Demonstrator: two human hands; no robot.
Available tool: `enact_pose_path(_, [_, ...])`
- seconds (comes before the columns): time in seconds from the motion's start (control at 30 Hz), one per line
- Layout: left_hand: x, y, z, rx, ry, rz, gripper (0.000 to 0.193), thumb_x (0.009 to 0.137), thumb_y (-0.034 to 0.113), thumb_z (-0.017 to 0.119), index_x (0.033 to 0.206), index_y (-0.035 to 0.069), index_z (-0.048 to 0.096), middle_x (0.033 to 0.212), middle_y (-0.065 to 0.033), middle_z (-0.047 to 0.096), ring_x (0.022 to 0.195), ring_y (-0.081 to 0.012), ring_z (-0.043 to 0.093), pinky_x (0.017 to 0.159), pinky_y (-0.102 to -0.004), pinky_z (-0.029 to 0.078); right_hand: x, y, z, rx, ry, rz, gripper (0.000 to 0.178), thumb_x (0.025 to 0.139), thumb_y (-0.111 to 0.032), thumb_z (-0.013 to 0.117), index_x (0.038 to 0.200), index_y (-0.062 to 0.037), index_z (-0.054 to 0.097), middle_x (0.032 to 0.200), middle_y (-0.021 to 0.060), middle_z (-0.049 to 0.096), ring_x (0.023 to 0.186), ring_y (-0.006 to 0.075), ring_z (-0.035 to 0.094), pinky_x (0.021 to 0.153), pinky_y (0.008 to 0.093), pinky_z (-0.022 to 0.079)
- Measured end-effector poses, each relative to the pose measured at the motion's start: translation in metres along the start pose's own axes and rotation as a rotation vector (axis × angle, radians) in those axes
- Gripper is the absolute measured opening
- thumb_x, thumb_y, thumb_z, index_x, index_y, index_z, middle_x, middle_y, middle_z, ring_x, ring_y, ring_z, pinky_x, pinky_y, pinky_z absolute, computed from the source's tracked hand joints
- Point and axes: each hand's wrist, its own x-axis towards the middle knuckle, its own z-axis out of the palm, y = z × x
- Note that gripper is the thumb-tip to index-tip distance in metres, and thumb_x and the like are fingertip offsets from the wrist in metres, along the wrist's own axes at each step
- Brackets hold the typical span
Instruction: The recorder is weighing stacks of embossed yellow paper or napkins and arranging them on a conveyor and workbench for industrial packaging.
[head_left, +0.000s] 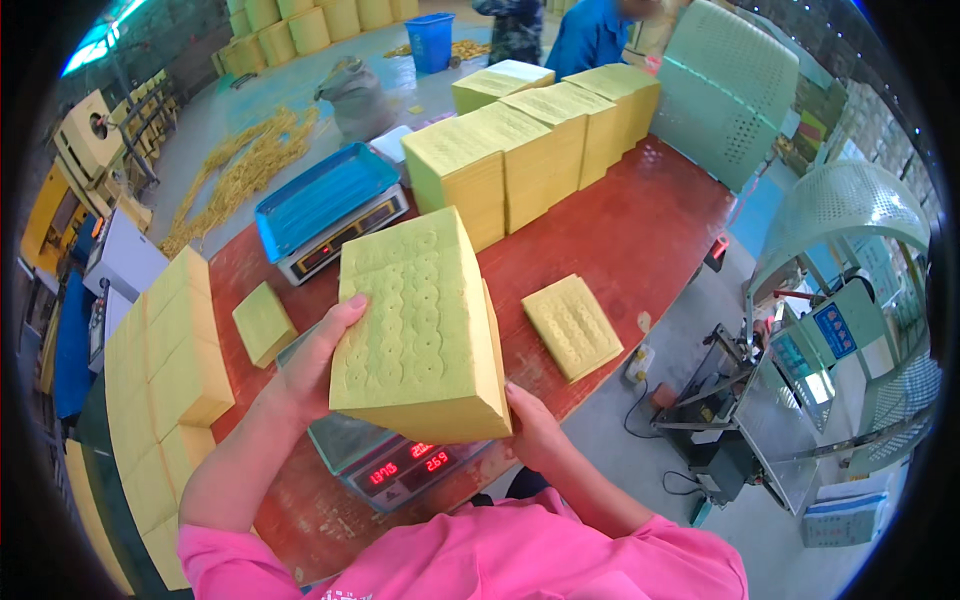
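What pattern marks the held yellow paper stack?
The yellow paper stack has rows of scalloped impressions, best seen in the head view.

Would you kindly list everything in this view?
Table: 1, red, centre
Held stack: 1, yellow, centre
Tall stacks: about 5, yellow, table
Packed blocks: many, yellow, left
Left small stack: 1, yellow, table
Right small stack: 1, yellow, table
Far scale: 1, blue-trayed, table
Near scale: 1, greyish, below held stack
Sack: 1, dark grey, floor
Bin: 1, blue, floor
Strips: many, yellow, floor
Rolls: several, yellow, background
Perforated panels: several, pale, right
Equipment: several, mixed colours, left
Co-workers: 2, dark or blue, background
Shirt: 1, pink, bottom
Left hand: 1, bare, gripping stack
Right hand: 1, bare, gripping stack
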Motion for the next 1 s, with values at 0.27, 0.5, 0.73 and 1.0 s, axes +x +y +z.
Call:
enact_pose_path(0.27, [0.144,0.0,0.125,-0.049,-0.101,0.147,0.061,0.098,0.047,0.048,0.141,0.004,0.042,0.133,-0.0126,0.057,0.118,-0.0221,0.059,0.101,-0.0378,0.046,0.04,-0.164,-0.107,-0.141,0.066,-0.239,0.033,0.104,-0.026,0.045,0.118,0.0013,0.057,0.114,0.0094,0.066,0.104,0.02,0.062,0.09,0.0304,0.048])
enact_pose_path(0.5, [0.349,-0.03,0.276,-0.003,-0.074,0.034,0.062,0.096,0.047,0.051,0.143,0.008,0.039,0.14,-0.0105,0.05,0.127,-0.0251,0.05,0.102,-0.0452,0.044,0.16,-0.311,-0.334,-0.009,0.116,-0.096,0.043,0.102,-0.038,0.045,0.123,-0.0048,0.061,0.117,0.0058,0.066,0.106,0.0165,0.06,0.09,0.0339,0.047])
enact_pose_path(0.73, [0.583,-0.033,0.392,-0.056,-0.067,-0.091,0.075,0.087,0.054,0.06,0.145,0.013,0.034,0.144,-0.0133,0.043,0.129,-0.0389,0.044,0.093,-0.069,0.043,0.258,-0.476,-0.455,-0.459,0.624,-0.555,0.04,0.096,-0.024,0.051,0.124,0.0029,0.058,0.123,0.0126,0.061,0.114,0.0238,0.055,0.096,0.0347,0.043])
enact_pose_path(1.0, [0.774,0.012,0.474,-0.145,0.117,-0.021,0.083,0.083,0.059,0.061,0.149,0.019,0.031,0.151,-0.0126,0.037,0.136,-0.0396,0.036,0.102,-0.0711,0.027,0.316,-0.457,-0.461,-1.066,0.81,-1.026,0.039,0.087,-0.007,0.058,0.125,0.0011,0.057,0.127,0.022,0.057,0.116,0.0352,0.056,0.099,0.0416,0.045])
